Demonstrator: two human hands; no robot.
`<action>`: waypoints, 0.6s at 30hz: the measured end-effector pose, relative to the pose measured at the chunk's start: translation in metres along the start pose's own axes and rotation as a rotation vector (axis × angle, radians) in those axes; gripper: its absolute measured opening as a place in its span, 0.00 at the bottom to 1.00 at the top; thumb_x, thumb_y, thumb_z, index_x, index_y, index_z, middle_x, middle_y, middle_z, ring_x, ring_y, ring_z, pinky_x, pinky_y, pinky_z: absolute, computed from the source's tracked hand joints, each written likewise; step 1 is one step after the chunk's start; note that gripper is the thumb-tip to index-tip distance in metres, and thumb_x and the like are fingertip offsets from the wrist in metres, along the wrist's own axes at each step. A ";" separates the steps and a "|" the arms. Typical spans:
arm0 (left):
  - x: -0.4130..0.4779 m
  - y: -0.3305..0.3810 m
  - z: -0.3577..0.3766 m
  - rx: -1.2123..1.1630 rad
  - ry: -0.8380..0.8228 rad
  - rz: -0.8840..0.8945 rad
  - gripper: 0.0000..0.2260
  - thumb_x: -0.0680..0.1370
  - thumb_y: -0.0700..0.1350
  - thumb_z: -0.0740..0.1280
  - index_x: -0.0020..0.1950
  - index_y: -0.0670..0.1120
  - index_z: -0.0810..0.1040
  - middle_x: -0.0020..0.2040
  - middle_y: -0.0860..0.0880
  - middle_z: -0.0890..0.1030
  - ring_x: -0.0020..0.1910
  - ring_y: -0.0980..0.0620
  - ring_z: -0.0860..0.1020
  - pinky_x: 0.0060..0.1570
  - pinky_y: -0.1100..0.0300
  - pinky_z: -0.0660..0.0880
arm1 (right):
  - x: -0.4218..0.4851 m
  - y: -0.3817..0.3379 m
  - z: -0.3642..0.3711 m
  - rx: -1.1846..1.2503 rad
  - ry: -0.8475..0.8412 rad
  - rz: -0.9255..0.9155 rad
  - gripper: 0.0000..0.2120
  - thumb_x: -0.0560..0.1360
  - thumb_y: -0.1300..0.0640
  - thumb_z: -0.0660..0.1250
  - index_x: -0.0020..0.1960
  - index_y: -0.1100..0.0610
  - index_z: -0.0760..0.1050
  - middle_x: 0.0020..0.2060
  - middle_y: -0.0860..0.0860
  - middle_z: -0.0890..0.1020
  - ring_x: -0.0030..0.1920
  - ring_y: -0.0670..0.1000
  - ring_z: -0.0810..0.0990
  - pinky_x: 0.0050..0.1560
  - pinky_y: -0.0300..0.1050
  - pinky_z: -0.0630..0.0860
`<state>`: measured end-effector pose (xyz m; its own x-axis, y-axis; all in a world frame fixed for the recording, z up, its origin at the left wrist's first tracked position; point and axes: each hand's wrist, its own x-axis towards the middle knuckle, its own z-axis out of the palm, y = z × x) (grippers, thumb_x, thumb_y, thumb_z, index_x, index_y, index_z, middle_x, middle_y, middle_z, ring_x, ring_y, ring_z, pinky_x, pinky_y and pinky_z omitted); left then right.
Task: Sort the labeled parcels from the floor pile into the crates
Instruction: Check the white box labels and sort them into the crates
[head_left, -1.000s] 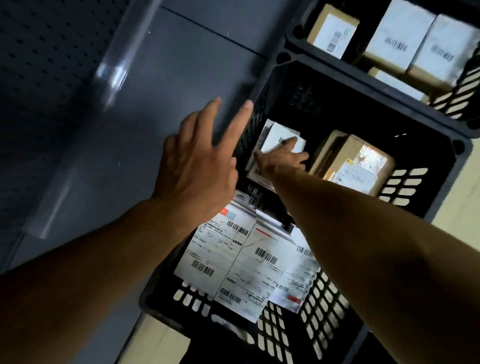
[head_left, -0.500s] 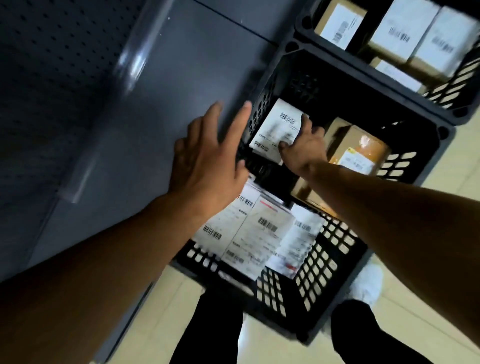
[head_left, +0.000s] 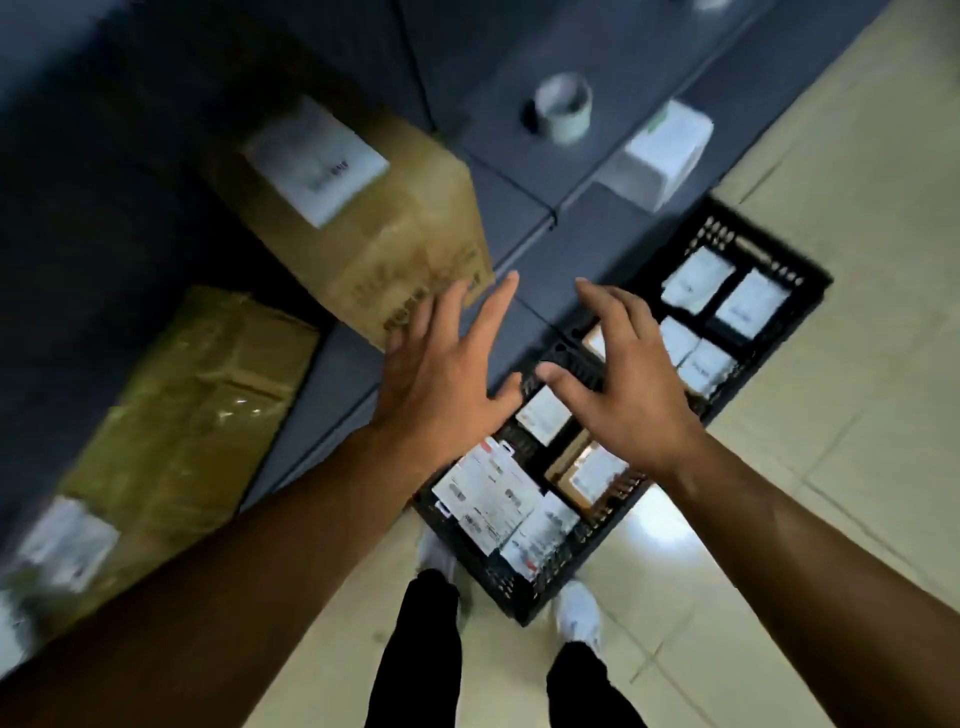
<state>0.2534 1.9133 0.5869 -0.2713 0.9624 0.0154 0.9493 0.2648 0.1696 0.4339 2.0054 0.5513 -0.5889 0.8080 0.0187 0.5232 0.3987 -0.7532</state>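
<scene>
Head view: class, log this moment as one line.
left hand: open, empty | right hand: open, empty | near crate: holds labeled parcels

Your left hand (head_left: 441, 384) and right hand (head_left: 626, 395) are both raised in front of you, palms down, fingers spread and loosely straight, holding nothing. The thumbs point toward each other, nearly touching. Both bare forearms reach forward from the lower corners.

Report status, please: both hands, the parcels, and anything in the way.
Left hand open, empty; right hand open, empty. Labeled parcels lie in near crate below hands. Large cardboard box close by left hand; contact unclear.
</scene>
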 end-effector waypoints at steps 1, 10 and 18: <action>-0.004 0.007 -0.037 0.009 0.060 -0.009 0.41 0.71 0.61 0.67 0.82 0.58 0.55 0.76 0.46 0.65 0.71 0.41 0.67 0.60 0.41 0.74 | 0.002 -0.029 -0.023 0.000 0.003 -0.062 0.39 0.76 0.39 0.71 0.81 0.51 0.60 0.74 0.53 0.66 0.74 0.54 0.66 0.73 0.51 0.68; -0.100 0.025 -0.307 0.087 0.377 -0.206 0.40 0.71 0.66 0.59 0.82 0.59 0.52 0.78 0.48 0.63 0.73 0.43 0.66 0.64 0.40 0.71 | -0.016 -0.278 -0.151 0.038 -0.030 -0.601 0.37 0.77 0.41 0.71 0.80 0.50 0.61 0.71 0.49 0.72 0.71 0.47 0.71 0.69 0.36 0.65; -0.274 0.010 -0.442 0.216 0.566 -0.412 0.39 0.72 0.65 0.59 0.82 0.58 0.53 0.77 0.50 0.64 0.73 0.45 0.66 0.64 0.41 0.71 | -0.103 -0.451 -0.150 0.206 -0.138 -0.941 0.29 0.77 0.44 0.71 0.75 0.48 0.69 0.58 0.42 0.79 0.61 0.40 0.77 0.64 0.43 0.74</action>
<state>0.2673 1.6251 1.0198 -0.5986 0.6188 0.5087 0.7466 0.6611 0.0743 0.3511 1.8068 0.9875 -0.7849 0.1347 0.6048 -0.3089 0.7610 -0.5705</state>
